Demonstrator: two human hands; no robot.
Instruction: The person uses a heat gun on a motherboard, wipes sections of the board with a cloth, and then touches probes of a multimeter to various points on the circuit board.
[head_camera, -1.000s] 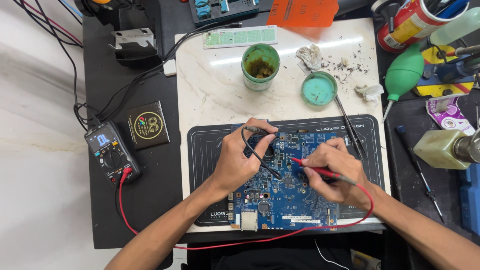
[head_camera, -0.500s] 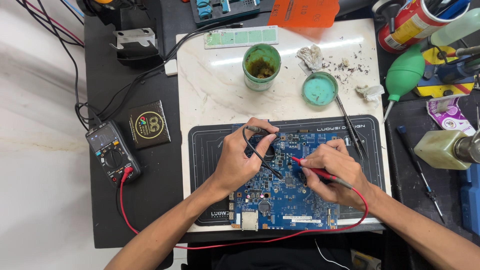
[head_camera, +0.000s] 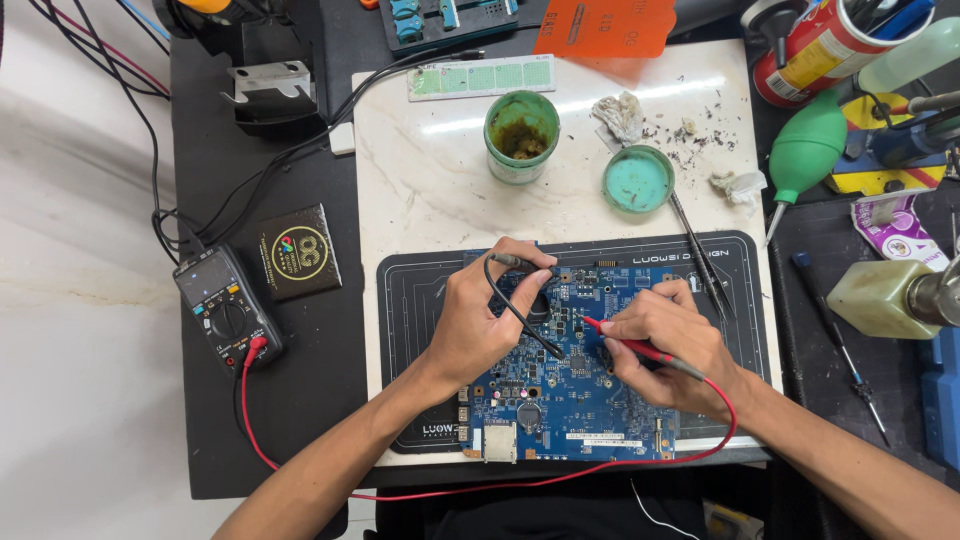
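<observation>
A blue circuit board (head_camera: 575, 405) lies on a dark work mat (head_camera: 410, 300) at the near edge of the pale slab. My left hand (head_camera: 480, 320) pinches a black probe (head_camera: 525, 318), whose tip touches the board's middle. My right hand (head_camera: 660, 345) grips a red probe (head_camera: 640, 350), its tip on the board just right of the black one. A red lead (head_camera: 300, 475) runs from the right hand around the front to a black multimeter (head_camera: 228, 308) on the left.
A green jar (head_camera: 521, 133) and its teal lid (head_camera: 638, 180) stand behind the mat. Tweezers (head_camera: 700, 255) lie at the mat's right end. A green blower bulb (head_camera: 805, 150), cans, a screwdriver (head_camera: 840, 350) and a bottle (head_camera: 880, 295) crowd the right side.
The view has shifted slightly. Both hands stay on the board with the probes in nearly the same spots.
</observation>
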